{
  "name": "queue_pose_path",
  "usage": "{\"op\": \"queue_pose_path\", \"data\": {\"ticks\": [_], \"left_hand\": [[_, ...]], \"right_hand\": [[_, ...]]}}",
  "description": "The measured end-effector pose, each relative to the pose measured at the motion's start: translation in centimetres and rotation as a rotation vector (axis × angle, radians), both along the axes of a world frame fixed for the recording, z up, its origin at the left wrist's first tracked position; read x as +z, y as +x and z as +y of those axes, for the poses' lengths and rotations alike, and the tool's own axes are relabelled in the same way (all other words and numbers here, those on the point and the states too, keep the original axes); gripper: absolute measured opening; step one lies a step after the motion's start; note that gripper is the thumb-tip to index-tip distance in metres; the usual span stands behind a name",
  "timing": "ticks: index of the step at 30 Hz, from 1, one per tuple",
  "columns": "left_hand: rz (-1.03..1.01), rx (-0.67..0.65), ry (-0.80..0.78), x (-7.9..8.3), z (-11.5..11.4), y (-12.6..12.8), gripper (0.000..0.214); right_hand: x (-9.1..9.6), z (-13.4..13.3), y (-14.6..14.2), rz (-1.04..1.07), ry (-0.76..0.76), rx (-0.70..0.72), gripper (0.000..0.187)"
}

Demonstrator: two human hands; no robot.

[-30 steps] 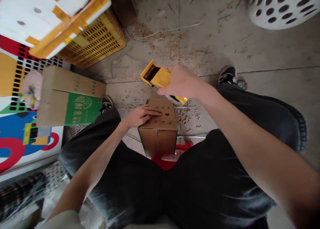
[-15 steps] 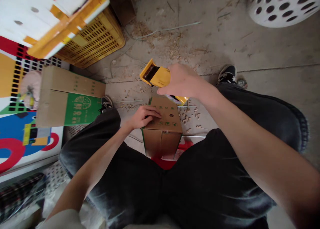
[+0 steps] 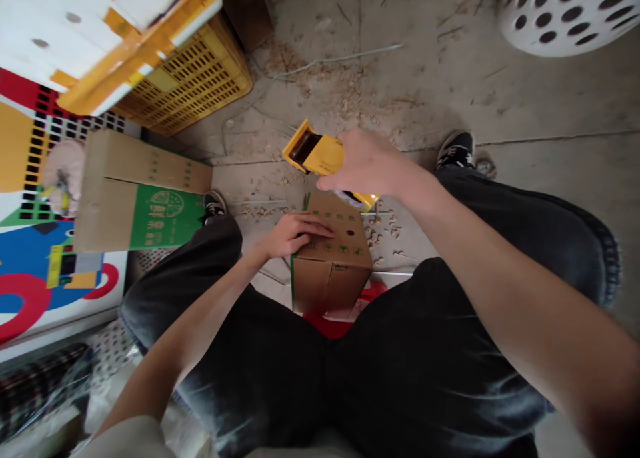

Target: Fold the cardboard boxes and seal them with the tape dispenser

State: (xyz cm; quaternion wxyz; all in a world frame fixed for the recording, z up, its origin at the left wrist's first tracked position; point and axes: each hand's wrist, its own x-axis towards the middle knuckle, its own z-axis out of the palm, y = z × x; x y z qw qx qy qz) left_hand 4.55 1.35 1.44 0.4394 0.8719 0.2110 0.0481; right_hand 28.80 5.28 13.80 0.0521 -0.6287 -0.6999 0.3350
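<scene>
A small brown cardboard box (image 3: 333,266) with green print stands between my knees, above a red stool. My left hand (image 3: 293,235) lies on the box's top, fingers flat and together, pressing on its left part. My right hand (image 3: 367,165) hovers just beyond the box's far edge, closed round a yellow tape dispenser (image 3: 315,153) whose black mouth points to the far left. A round hole shows in the box top beside my left fingertips.
A larger flat carton (image 3: 137,191) with a green panel lies at the left, beside a yellow plastic crate (image 3: 193,85). A white perforated basket (image 3: 570,11) sits at the far right. Wood shavings litter the concrete floor. My shoes (image 3: 455,150) frame the box.
The small box has turned and shifted slightly to the right under my left hand. My right hand with the tape dispenser has stayed almost in place.
</scene>
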Motion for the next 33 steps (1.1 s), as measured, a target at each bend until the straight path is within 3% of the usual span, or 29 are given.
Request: {"op": "queue_pose_path", "data": {"ticks": [15,25,33], "left_hand": [[-0.097,0.018,0.014,0.2,-0.4,-0.2,0.048],[0.036,-0.006,0.067,1.6,-0.7,0.8,0.035],[0.013,0.218,0.204,1.4,-2.2,0.1,0.039]], "right_hand": [[-0.2,0.0,0.2,0.014,0.006,-0.006,0.046],[0.0,-0.1,0.1,-0.013,0.0,0.002,0.044],[0.2,-0.1,0.0,-0.025,-0.005,0.019,0.043]]}}
